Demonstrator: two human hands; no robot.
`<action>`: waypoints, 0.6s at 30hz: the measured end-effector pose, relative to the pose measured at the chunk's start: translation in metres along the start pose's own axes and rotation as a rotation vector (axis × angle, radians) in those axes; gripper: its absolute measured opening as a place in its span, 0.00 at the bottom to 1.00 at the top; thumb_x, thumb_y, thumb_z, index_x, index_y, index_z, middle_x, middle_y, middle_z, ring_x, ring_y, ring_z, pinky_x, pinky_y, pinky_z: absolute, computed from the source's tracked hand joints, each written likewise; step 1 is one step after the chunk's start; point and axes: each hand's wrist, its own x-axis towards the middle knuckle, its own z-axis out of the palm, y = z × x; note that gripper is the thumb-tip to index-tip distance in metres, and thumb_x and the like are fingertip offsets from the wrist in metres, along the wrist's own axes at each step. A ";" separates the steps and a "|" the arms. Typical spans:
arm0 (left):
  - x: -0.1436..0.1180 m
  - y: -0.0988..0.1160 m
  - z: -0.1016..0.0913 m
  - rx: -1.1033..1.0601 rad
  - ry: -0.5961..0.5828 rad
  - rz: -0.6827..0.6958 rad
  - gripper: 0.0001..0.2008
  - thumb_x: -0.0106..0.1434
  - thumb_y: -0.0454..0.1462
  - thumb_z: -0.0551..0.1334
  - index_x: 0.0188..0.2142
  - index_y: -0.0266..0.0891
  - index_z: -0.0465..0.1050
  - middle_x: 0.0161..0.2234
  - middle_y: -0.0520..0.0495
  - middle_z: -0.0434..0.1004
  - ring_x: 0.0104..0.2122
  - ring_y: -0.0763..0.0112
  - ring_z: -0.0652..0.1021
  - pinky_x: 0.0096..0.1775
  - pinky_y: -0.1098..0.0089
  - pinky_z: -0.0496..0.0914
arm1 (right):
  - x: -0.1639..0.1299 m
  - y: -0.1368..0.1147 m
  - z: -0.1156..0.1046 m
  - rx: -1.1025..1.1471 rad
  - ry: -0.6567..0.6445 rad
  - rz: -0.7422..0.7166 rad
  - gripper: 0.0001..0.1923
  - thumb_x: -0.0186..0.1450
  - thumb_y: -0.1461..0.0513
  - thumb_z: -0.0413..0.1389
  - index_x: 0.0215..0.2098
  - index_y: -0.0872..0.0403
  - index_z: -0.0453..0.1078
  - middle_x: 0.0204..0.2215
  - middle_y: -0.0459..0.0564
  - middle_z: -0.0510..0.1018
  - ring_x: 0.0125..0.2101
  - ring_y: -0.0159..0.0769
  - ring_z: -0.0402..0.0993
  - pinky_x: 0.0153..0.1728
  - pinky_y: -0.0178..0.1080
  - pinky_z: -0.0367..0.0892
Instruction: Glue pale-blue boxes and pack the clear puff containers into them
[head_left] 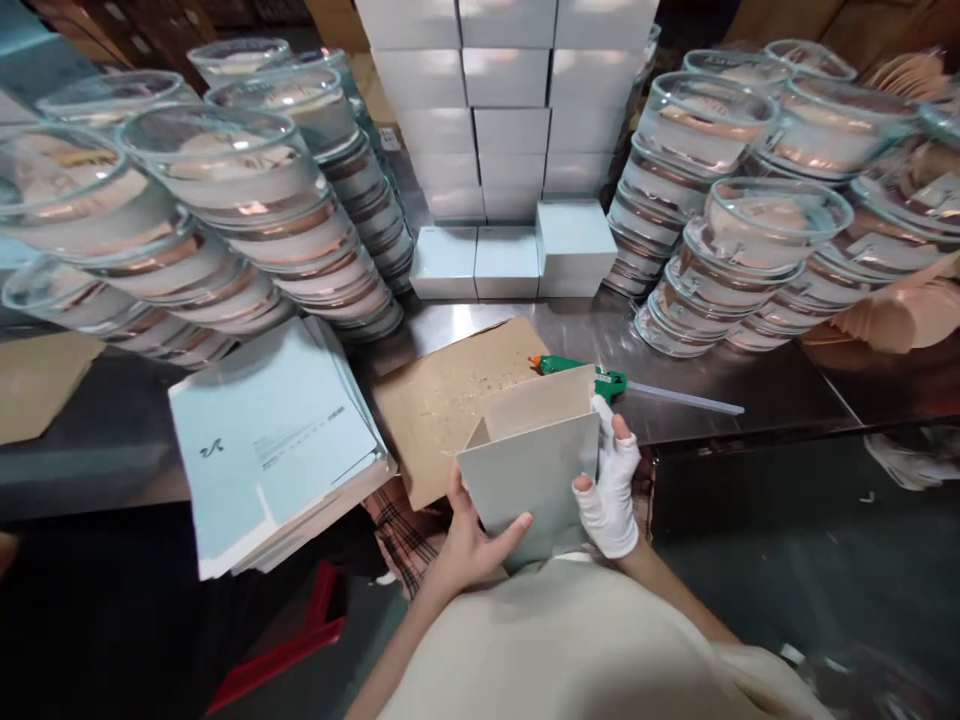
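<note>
A pale cardboard box (529,480), partly folded with its top gaping, is held between my two hands close to my body. My bare left hand (476,545) grips its lower left side, the thumb lying across the front panel. On the right side, my right hand (611,495), in a white fingerless glove, presses the box's edge with fingers partly behind it. Just behind the box, a green glue gun (559,365) with an orange tip lies on a brown cardboard sheet (427,400). A long translucent glue stick (686,398) sticks out from its back.
Flat printed box blanks (270,430) are piled at the left table edge. White boxes (510,130) stand stacked at the back, with several more boxes (444,262) in front. Stacked glass bowls (247,190) rise on the left, and more glass bowls (709,130) on the right.
</note>
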 end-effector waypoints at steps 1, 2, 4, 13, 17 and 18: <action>-0.001 -0.005 0.006 -0.004 -0.031 -0.031 0.42 0.65 0.53 0.68 0.70 0.41 0.54 0.51 0.37 0.78 0.49 0.58 0.82 0.50 0.56 0.80 | 0.002 0.001 0.004 -0.006 0.045 -0.009 0.47 0.70 0.31 0.44 0.76 0.47 0.41 0.76 0.62 0.52 0.75 0.53 0.52 0.71 0.58 0.58; -0.002 -0.009 0.009 -0.003 -0.060 -0.038 0.40 0.64 0.54 0.68 0.68 0.41 0.56 0.50 0.37 0.78 0.49 0.57 0.82 0.50 0.55 0.79 | 0.004 0.000 0.005 -0.005 0.084 -0.039 0.44 0.70 0.32 0.44 0.73 0.47 0.50 0.74 0.61 0.56 0.73 0.54 0.57 0.70 0.57 0.60; -0.002 -0.015 0.012 -0.018 -0.068 0.003 0.34 0.64 0.57 0.66 0.62 0.43 0.65 0.50 0.38 0.77 0.52 0.54 0.80 0.53 0.52 0.78 | 0.006 -0.005 0.001 -0.013 0.074 -0.095 0.41 0.68 0.29 0.45 0.60 0.48 0.69 0.70 0.60 0.64 0.69 0.57 0.64 0.69 0.57 0.62; 0.007 -0.007 0.019 -0.033 0.119 0.363 0.32 0.64 0.58 0.68 0.61 0.48 0.65 0.58 0.37 0.75 0.56 0.53 0.79 0.55 0.52 0.76 | 0.005 -0.022 0.005 0.248 0.311 0.125 0.25 0.64 0.56 0.59 0.58 0.46 0.59 0.71 0.59 0.64 0.59 0.45 0.75 0.57 0.48 0.74; 0.006 -0.019 -0.016 0.135 0.184 0.346 0.22 0.61 0.51 0.73 0.50 0.45 0.76 0.47 0.43 0.80 0.50 0.55 0.82 0.51 0.60 0.76 | 0.022 -0.003 -0.029 -0.002 0.112 0.254 0.19 0.68 0.52 0.54 0.54 0.50 0.65 0.57 0.60 0.78 0.47 0.44 0.80 0.52 0.47 0.75; 0.007 -0.023 -0.026 0.119 0.283 0.297 0.21 0.62 0.51 0.72 0.49 0.45 0.76 0.46 0.44 0.81 0.50 0.55 0.81 0.52 0.60 0.75 | 0.029 0.001 -0.039 -0.165 0.109 0.300 0.19 0.69 0.49 0.53 0.51 0.51 0.68 0.53 0.60 0.80 0.46 0.46 0.80 0.53 0.49 0.74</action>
